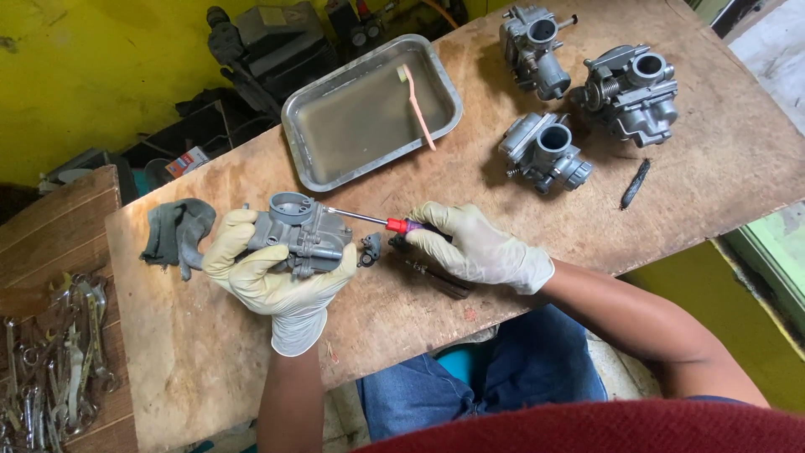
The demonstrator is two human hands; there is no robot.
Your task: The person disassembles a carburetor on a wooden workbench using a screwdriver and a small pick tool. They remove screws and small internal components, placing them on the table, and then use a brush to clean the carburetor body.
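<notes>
Left hand (272, 281), gloved, wraps a grey carburetor (303, 232) just above the wooden table (201, 352); right hand (478, 246), also gloved, grips a red-handled screwdriver (381, 221) whose tip meets the carburetor's side. A small dark metal part (370, 248) lies between the hands, a grey rag (176, 231) just left of the left hand. Further back: a steel tray (319, 159) of cloudy liquid holding a pink toothbrush (418, 105), three more carburetors (587, 92) grouped at right, and spanners (59, 361) on a side bench at far left.
</notes>
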